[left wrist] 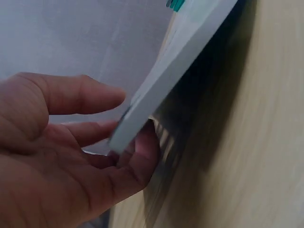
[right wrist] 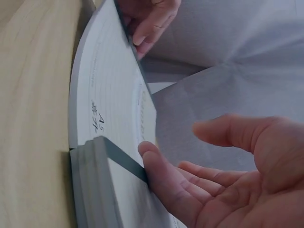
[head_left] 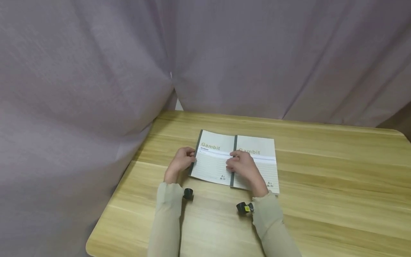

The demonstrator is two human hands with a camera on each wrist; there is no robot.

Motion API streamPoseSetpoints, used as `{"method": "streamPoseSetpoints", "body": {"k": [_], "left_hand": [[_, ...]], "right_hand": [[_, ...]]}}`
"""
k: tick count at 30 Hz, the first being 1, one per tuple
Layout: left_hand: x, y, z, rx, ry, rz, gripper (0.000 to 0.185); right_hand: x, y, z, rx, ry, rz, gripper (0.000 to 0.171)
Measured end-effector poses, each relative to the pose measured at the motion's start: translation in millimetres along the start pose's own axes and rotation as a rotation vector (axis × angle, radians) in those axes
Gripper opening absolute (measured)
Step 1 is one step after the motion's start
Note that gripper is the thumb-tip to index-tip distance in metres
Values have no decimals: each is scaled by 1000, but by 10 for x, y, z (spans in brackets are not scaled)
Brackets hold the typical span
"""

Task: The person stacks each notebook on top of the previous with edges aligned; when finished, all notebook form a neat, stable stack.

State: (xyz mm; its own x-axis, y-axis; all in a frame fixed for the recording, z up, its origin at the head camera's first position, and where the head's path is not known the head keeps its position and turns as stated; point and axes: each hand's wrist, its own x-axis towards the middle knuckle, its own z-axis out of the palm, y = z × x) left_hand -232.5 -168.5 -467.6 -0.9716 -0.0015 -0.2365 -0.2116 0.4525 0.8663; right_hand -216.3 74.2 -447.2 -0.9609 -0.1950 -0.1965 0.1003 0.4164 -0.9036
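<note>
Two white "Gambit" notebooks with dark spines lie side by side in the head view. My left hand (head_left: 182, 160) holds the left notebook (head_left: 210, 167) by its spine edge. In the left wrist view, fingers (left wrist: 142, 159) curl beneath that raised edge and the thumb is close above it. The left notebook bows, its spine side off the table. My right hand (head_left: 245, 166) is over the right notebook (head_left: 257, 142), its fingertips touching near the spine. From the right wrist, its thumb stands apart, and the right notebook tops a layered stack (right wrist: 88, 185).
The wood-grain table (head_left: 337, 178) extends right and toward the person. Grey-mauve curtains (head_left: 240, 64) hang behind it and along its left edge. Each sleeve cuff carries a small black camera, one on the left (head_left: 188, 193) and one on the right (head_left: 243, 208).
</note>
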Motion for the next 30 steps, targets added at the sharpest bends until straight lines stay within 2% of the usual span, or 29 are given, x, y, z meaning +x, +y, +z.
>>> {"method": "streamPoseSetpoints", "body": {"k": [5, 12, 15, 20, 26, 30], "left_hand": [[12, 36, 47, -31, 21, -34, 44], [22, 18, 87, -272, 35, -74, 49], [33, -1, 87, -330, 49, -86, 49], [23, 14, 54, -367, 52, -113, 49], [34, 36, 24, -408, 41, -93, 49], [46, 49, 5, -439, 26, -83, 52]], "right_hand": [[20, 18, 3, -2, 23, 2, 46], [38, 56, -15, -6, 41, 4, 45], [42, 63, -23, -1, 53, 4, 46], [39, 63, -28, 12, 52, 14, 47], [55, 52, -61, 9, 68, 18, 53], [76, 61, -78, 34, 88, -2, 51]]}}
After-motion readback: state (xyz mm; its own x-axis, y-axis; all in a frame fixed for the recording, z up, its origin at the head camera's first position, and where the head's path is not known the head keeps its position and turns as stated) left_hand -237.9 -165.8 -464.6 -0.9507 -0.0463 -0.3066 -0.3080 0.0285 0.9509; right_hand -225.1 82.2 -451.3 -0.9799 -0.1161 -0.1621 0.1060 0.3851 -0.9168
